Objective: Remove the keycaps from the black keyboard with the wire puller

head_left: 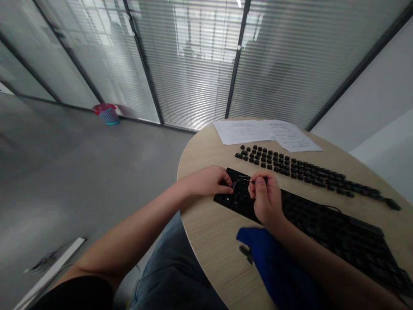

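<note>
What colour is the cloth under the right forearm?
Blue. The cloth lies on the table before the keyboard, clearest in the head view.

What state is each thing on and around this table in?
Keyboard: flat on table, many keycaps removed.
Loose keycaps: laid in rows behind it.
Wire keycap puller: pinched in right hand.
Left hand: resting on keyboard's end.
Papers: lying flat.
Blue cloth: crumpled.

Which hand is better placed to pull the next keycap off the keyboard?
Right, probably. The right hand grips the wire keycap puller over the keyboard; the left hand only steadies its end.
</note>
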`<state>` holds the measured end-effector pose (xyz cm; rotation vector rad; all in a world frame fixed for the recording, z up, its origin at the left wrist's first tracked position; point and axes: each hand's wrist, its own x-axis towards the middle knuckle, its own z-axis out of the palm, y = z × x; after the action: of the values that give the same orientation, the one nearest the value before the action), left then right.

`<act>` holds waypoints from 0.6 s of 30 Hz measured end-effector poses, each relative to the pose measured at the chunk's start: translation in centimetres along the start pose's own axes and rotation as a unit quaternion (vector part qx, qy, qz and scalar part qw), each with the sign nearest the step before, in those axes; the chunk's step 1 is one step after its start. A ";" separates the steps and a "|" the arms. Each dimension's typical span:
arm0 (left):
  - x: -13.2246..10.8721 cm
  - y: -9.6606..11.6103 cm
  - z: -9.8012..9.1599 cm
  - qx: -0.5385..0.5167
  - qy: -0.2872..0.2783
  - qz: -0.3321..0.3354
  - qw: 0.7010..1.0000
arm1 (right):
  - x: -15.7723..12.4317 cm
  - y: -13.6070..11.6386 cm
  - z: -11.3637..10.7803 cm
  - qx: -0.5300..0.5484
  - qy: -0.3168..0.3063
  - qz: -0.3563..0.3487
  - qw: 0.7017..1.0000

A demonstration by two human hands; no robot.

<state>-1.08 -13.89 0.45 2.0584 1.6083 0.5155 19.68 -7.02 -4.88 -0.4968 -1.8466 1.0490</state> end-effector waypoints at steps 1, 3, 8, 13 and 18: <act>0.3 0.3 -0.1 0.006 -0.014 -0.005 1.000 | 0.1 -0.2 0.1 0.016 0.017 0.000 1.000; 0.9 0.6 -0.2 0.000 -0.037 -0.018 0.999 | 0.2 -0.6 0.2 0.050 0.044 -0.002 0.998; 2.4 -0.1 -1.8 -0.067 -0.016 -0.041 0.997 | 0.8 -1.4 0.6 0.107 0.109 0.000 0.988; 5.6 -1.7 -5.8 -0.053 0.139 -0.047 0.988 | 1.1 -1.7 0.9 0.135 0.117 0.011 0.984; 8.2 -3.1 -5.7 0.001 0.238 0.019 0.971 | 0.8 -2.1 0.9 0.129 0.102 0.022 0.986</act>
<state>-4.75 -4.49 3.30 2.0726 1.8245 1.0898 18.72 -8.01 -2.85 -0.4723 -1.5012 1.2008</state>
